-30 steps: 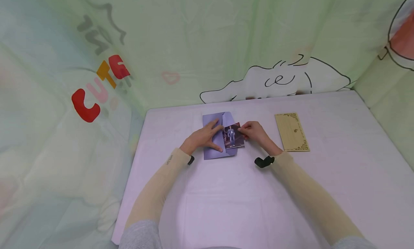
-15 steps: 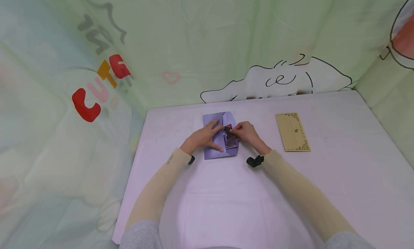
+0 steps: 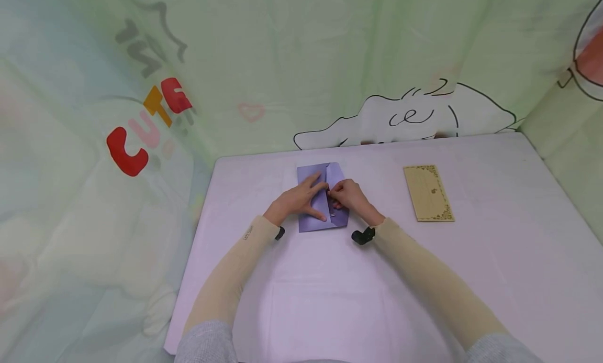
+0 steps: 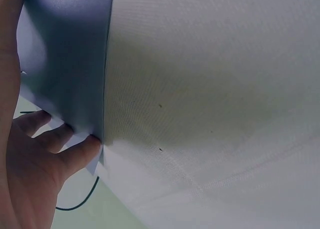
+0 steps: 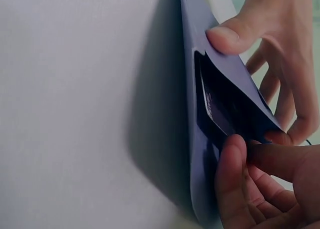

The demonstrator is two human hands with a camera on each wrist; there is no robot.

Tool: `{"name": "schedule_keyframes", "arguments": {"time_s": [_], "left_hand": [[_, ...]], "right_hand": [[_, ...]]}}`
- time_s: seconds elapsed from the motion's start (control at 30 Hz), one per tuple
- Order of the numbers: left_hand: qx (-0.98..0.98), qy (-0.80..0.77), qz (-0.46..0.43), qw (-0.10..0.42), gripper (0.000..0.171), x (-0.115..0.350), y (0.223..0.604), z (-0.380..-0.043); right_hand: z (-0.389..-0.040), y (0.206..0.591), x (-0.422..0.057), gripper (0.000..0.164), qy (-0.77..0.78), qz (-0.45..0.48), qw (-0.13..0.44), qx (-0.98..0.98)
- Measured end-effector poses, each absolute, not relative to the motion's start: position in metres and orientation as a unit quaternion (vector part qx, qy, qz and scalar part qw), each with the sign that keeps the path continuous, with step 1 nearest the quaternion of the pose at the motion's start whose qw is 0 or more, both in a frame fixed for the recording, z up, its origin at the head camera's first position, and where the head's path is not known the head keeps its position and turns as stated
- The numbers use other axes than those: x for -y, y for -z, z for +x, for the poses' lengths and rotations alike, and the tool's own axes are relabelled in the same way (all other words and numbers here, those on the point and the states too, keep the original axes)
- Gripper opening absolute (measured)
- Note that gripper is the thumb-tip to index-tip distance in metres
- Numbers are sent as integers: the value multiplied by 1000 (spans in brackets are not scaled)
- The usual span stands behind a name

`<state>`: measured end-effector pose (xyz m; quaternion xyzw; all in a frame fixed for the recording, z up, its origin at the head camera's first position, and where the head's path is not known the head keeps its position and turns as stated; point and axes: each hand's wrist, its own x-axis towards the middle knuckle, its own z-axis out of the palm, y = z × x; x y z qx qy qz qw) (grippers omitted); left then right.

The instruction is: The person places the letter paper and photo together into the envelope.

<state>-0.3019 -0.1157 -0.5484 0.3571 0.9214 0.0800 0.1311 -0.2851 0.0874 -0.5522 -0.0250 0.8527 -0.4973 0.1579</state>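
A purple envelope [image 3: 306,173] lies on the table with its flap opened out to the right. My left hand [image 3: 296,199] rests on it with fingers spread; in the right wrist view, its thumb [image 5: 224,39] presses beside the gaping mouth. My right hand [image 3: 350,196] pinches the near end of a dark photo [image 5: 216,111] between thumb and forefinger. Most of the photo is inside the envelope, hidden from the head view except for a narrow strip. In the left wrist view, the left fingers [image 4: 80,154] touch the envelope's edge.
A tan rectangular card or envelope [image 3: 428,193] with ornate dark corner patterns lies to the right. The white-clothed table [image 3: 330,295] meets a printed green curtain [image 3: 282,64] at the back and left.
My right hand has moved left, sliding the photo into the envelope until little of it shows. The left hand has stayed in place on the envelope.
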Motion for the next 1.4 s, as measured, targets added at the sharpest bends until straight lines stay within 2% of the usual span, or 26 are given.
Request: {"name": "schedule_keyframes", "arguments": {"time_s": [0.47,0.7,0.9,1.13,1.3,1.4], "left_hand": [[-921,-75,361,124,101,109,549,-301],[-922,-75,360,125,101,108,548,-300],[-923,-79,353,135,100,109,544,-300],[-921,-81,356,136,101,112,544,-300],[-921,-83,356,138,102,112,546,-300],[-921,-79,354,141,102,112,546,-300]], "right_hand": [[-282,549,-86,18,496,-36,167,-851],[-275,543,-104,22,480,-40,161,-862],[-266,534,-147,27,468,-25,133,-873],[-248,526,-221,37,404,28,86,-910],[-236,523,-272,54,355,57,39,-932],[-229,528,-292,68,303,71,30,-950]]}}
